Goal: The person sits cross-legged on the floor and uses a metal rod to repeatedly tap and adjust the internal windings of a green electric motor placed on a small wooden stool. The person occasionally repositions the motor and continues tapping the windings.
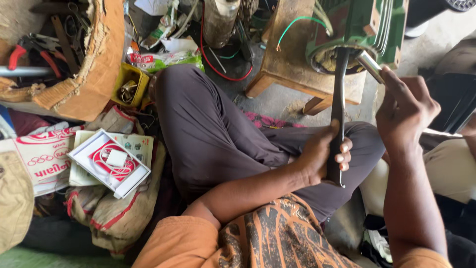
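Looking down from the head camera, the person sits cross-legged in grey trousers, knee pointing toward the upper middle of the frame. The left hand (325,156), right of centre, is clenched around the lower end of a long dark hammer handle (338,104), fingers wrapped round its front; the handle runs almost straight up, and its top end sits at the open mouth of a green motor housing (364,30) in the upper right. The right hand (404,106), further right and a little higher, grips a short silvery metal rod (369,65) between thumb and fingers, the rod slanting up-left so its tip meets the hammer's top just at the housing's opening. The housing rests on a low wooden stool (287,64) in the upper middle. A red wire (218,67) loops on the floor left of the stool. In the lower left lies an open white box (110,163) with a coiled white cable inside, resting on printed sacks. Above it sits a small yellow tray (130,85) of metal bits, and in the upper left corner a worn basket (94,64) holds red-handled pliers (29,52).
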